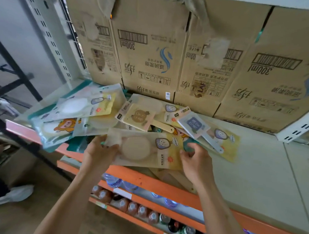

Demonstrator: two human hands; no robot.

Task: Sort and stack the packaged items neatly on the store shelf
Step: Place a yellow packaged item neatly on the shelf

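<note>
Brown cardboard cartons (153, 55), printed upside down, stand in a row along the back of the pale shelf board (254, 174), which has an orange front edge (147, 182). Many flat plastic pouches with cartoon prints (76, 113) lie loose on the left half of the board. They overlap at different angles, and some hang over the left end.

At the front edge, lying on the other pouches, is one translucent pouch with a round beige pad inside (145, 150). Its long axis runs left to right, nearly along the shelf edge. Its clear end points left and its yellow printed end points right.

The left hand (99, 149) grips the clear end with curled fingers. The right hand (194, 157) pinches the yellow end, with the fingers bent on top.

Behind the pouch lie a cream paddle-shaped card pack (141, 118) and a pale blue paddle-shaped pack (194, 124). Both handles point to the right and toward the front.

On the lower shelf stand bottles with brown contents (132, 208).
</note>
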